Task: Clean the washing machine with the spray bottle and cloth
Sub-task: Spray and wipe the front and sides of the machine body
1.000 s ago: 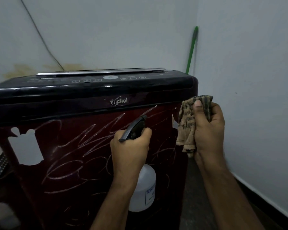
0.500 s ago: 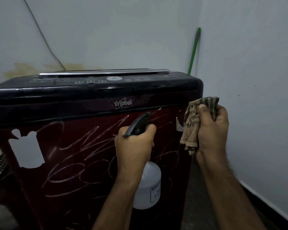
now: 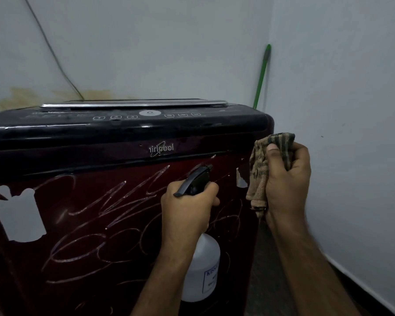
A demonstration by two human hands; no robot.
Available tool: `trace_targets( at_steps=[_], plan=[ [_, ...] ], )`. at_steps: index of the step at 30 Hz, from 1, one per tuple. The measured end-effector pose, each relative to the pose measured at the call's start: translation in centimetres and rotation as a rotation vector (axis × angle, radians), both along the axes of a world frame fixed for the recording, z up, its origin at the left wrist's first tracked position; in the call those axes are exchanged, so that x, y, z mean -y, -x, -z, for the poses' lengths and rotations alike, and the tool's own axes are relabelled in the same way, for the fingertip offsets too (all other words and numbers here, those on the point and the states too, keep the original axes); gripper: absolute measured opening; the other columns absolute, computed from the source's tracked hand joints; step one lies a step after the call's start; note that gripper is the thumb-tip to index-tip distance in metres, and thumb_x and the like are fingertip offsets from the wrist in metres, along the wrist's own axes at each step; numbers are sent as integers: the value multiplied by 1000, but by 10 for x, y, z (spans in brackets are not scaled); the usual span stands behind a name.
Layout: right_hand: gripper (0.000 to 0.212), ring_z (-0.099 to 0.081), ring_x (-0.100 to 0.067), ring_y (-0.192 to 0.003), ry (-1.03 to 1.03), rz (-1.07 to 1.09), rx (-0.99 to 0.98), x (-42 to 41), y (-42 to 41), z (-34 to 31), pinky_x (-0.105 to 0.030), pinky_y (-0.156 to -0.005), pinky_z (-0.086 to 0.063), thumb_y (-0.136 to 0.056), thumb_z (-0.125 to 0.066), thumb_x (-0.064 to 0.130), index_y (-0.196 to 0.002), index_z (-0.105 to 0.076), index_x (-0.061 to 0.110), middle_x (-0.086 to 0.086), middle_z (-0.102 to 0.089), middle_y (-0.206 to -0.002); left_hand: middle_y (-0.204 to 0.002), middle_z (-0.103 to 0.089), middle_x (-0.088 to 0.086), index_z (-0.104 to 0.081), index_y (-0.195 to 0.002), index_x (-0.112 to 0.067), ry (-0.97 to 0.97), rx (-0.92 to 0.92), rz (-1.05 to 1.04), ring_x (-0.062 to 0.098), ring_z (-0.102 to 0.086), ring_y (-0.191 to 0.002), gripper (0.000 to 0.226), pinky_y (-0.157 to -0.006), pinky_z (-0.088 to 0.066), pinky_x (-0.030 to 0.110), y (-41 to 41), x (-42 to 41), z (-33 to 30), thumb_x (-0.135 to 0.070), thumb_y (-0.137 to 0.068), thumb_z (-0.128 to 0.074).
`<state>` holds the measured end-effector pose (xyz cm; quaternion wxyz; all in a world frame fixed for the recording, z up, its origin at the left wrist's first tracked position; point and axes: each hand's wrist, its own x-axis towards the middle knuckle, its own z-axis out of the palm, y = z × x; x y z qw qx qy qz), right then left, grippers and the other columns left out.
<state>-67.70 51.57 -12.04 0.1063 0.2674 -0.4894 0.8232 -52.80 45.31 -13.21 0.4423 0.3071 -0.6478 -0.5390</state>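
Holding the spray bottle (image 3: 201,267) by its black top, the left hand (image 3: 187,208) has its fingers curled tight round it, right in front of the dark red washing machine (image 3: 114,213). The right hand (image 3: 287,181) grips a crumpled checked cloth (image 3: 260,169) at the machine's right edge. White scribbles cover the front. A green stick (image 3: 261,76) leans in the far corner.

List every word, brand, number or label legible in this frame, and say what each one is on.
"irlpool", first letters missing: brand logo on the washing machine front band.
"1", "2", "3": buttons on its control panel; other panel markings too small to read.
"KISS...", cut off by the edge: label on the spray bottle, gripped by the left hand; lower lines blurred.
Cloth in the right hand: no text.
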Motion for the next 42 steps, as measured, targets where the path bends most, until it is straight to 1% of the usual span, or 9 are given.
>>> trace_targets(
  at_steps=[6, 8, 11, 16, 20, 26, 32, 36, 42],
  plan=[
    [23, -62, 4, -84, -9, 345, -180, 4, 15, -10, -18, -73, -53, -100, -65, 28, -117, -56, 15, 17, -62, -93, -72, -77, 9, -71, -69, -12, -19, -9, 54, 16, -53, -45, 22, -51, -46, 30, 12, -7, 0, -18, -90, -71],
    [28, -63, -1, -88, -70, 453, -295, 11, 21, -13, -25, -74, -54, -99, -67, 33, -117, -57, 14, 14, -64, -98, -74, -79, 2, -71, -74, -11, -8, -2, 60, 12, -55, -42, 22, -49, -47, 27, 14, -10, 0, -21, -93, -72],
    [28, -67, -12, -97, -175, 416, -457, 28, 28, -13, -33, -79, -59, -98, -69, 30, -116, -57, 13, 2, -68, -107, -76, -79, 0, -73, -79, -11, -10, -4, 55, 10, -58, -40, 25, -46, -48, 21, 13, -12, -1, -29, -95, -73],
    [32, -65, -11, -89, -118, 439, -532, 46, 19, -7, -16, -76, -52, -101, -64, 34, -113, -57, 5, -1, -68, -102, -76, -79, 0, -73, -80, -11, 0, 23, 54, 16, -57, -37, 29, -48, -48, 24, -1, -6, 1, -36, -96, -72],
    [26, -61, -6, -78, -64, 463, -531, 59, 4, -2, -6, -72, -42, -105, -55, 25, -109, -60, 0, 4, -65, -91, -75, -78, 1, -73, -78, -10, -19, 13, 23, 15, -56, -37, 29, -44, -46, 22, -17, 3, 4, -33, -95, -73],
    [22, -63, -8, -80, -20, 493, -507, 73, -12, 0, -7, -76, -42, -105, -58, 20, -110, -64, 0, 5, -65, -93, -75, -79, 0, -73, -78, -9, -14, 5, -25, 13, -55, -36, 29, -43, -46, 22, -47, 20, 9, -33, -95, -73],
    [26, -67, -13, -91, -47, 437, -585, 84, -36, 4, -20, -83, -53, -106, -58, 19, -117, -65, -2, -7, -71, -102, -78, -80, -1, -74, -79, -11, -11, 4, 4, 16, -56, -36, 28, -46, -47, 24, -61, 24, 7, -34, -95, -72],
    [26, -68, -16, -93, -48, 411, -600, 91, -53, 1, -20, -86, -53, -105, -58, 17, -118, -66, -4, -9, -71, -103, -79, -80, -2, -75, -81, -12, -13, -9, 8, 15, -54, -35, 26, -45, -46, 24, -76, 23, 5, -34, -95, -72],
    [32, -64, -12, -89, -67, 407, -689, 115, -97, -9, -10, -83, -45, -104, -57, 24, -118, -68, -3, -9, -70, -99, -76, -79, 0, -74, -79, -12, 13, -29, -62, 16, -54, -35, 26, -46, -47, 25, -110, 33, 0, -33, -95, -73]
  ],
)
